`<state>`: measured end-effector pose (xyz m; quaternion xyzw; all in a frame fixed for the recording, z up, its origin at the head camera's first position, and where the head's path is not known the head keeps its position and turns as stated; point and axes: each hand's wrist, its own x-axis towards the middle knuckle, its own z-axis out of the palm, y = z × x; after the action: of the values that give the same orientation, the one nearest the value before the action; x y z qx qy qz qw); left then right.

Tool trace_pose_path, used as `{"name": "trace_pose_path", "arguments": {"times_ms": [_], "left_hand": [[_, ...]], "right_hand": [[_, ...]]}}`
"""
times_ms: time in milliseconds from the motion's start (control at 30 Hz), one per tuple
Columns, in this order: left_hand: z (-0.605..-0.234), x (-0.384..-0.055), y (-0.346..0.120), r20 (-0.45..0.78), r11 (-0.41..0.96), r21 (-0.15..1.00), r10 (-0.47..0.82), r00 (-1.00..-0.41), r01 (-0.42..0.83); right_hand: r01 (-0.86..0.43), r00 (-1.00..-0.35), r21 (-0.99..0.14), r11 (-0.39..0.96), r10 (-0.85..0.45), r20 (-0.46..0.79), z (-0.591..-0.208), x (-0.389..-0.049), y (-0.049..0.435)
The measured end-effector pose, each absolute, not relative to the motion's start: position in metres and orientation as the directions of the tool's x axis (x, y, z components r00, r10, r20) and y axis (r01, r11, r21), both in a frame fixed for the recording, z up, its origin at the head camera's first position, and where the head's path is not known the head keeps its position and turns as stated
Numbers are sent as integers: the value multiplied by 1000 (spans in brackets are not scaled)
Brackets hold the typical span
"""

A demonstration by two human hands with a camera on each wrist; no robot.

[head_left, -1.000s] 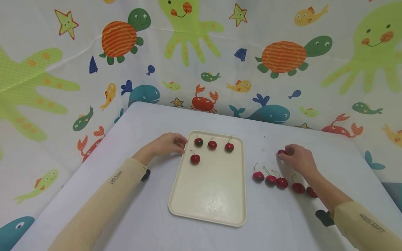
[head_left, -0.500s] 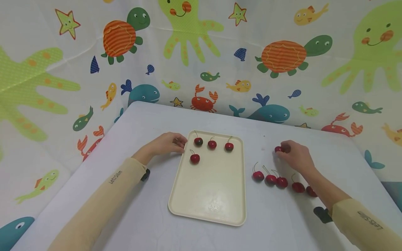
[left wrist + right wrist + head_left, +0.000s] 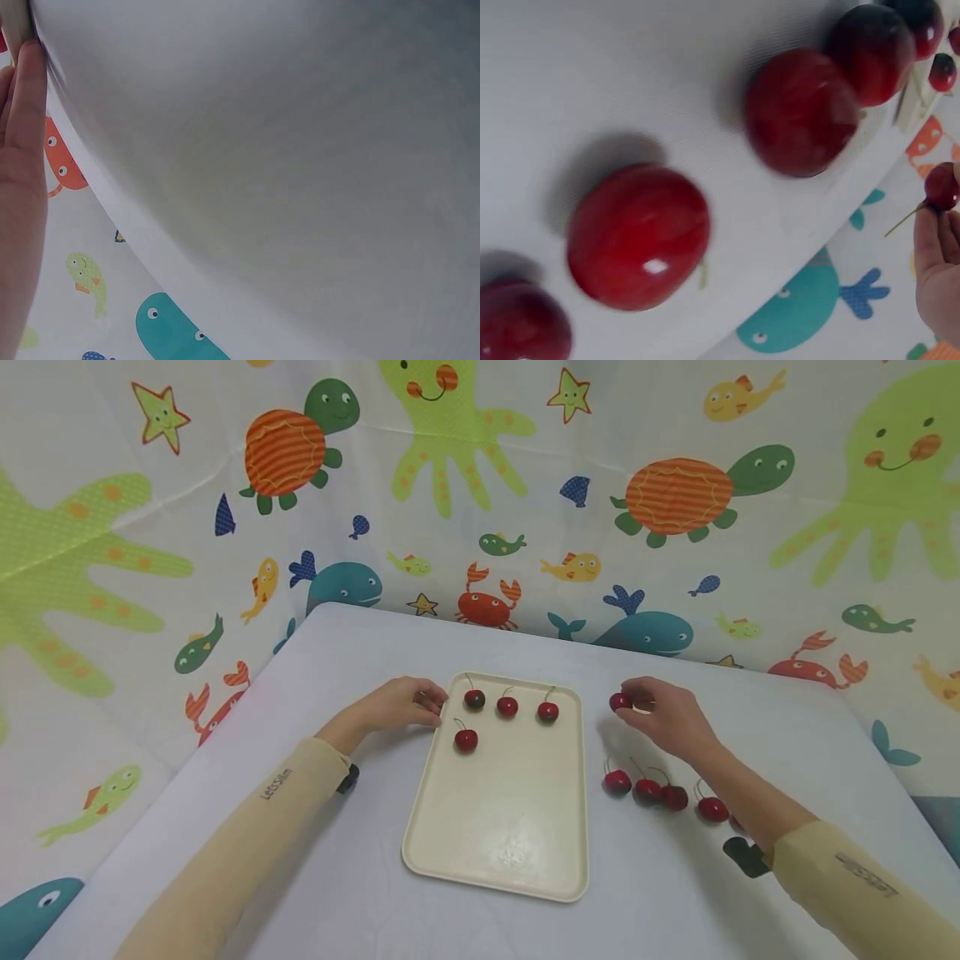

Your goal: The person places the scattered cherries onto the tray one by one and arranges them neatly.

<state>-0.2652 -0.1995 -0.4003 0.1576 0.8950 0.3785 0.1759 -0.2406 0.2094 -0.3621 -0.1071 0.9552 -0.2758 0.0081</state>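
Note:
A cherry [image 3: 620, 702] is pinched between the thumb and fingers of my right hand [image 3: 670, 717], held over the table just right of the tray. In the right wrist view that cherry [image 3: 940, 186] shows with its stem pointing down and left. My left hand [image 3: 397, 702] touches the left rim of the cream tray [image 3: 517, 827] near its upper corner. A finger [image 3: 30, 97] lies fairly straight against the tray's edge in the left wrist view. Several cherries sit at the tray's far end, one of them [image 3: 466, 741] a little nearer than the others.
Several stemmed cherries lie in a loose row right of the tray, among them one cherry [image 3: 617, 782] at the left end. Part of the row is under my right forearm. A cloth printed with sea animals [image 3: 487, 602] hangs behind the white table [image 3: 337, 877].
My right hand has lifted the cherry and carried it left, closer to the tray. My left hand and the tray have stayed put.

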Motion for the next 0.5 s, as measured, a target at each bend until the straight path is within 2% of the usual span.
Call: {"name": "trace_pose_path", "arguments": {"times_ms": [300, 500], "left_hand": [[-401, -264, -200, -204, 665, 735, 404, -892, 133], [-402, -265, -200, -208, 660, 740, 407, -890, 129]], "right_hand": [[-366, -917, -557, 746, -390, 82, -362, -238, 171], [-433, -870, -576, 693, -489, 65, -360, -233, 149]]}}
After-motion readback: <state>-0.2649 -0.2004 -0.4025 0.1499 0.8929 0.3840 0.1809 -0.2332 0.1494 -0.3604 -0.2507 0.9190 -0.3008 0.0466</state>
